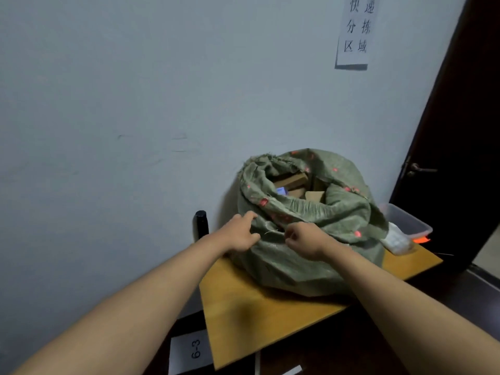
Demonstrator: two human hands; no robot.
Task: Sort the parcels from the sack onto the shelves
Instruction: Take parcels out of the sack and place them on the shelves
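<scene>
- Parcel sorting room, small back-office type.
- Wall sign [355, 31] w/ Chinese text: express sorting area.
- Green sack [311, 226] of boxes on wood counter [257, 320].
- Label "6-3" [195, 349] below = shelf no.
- Dark door [460, 131] at right.

Seen from a single head-worn wide-angle camera, looking forward and down along both outstretched forearms. Left hand [239, 234] and right hand [305, 240] near mid-frame, at the near side of a green sack [311, 239] on a wooden tabletop [251, 320]. Close range: arms filling the lower corners, sack just right of centre. Pale wall [121, 104] straight ahead and far left, dark door [460, 158] at far right. Verticals tilted and bowed toward the frame edges.
</scene>
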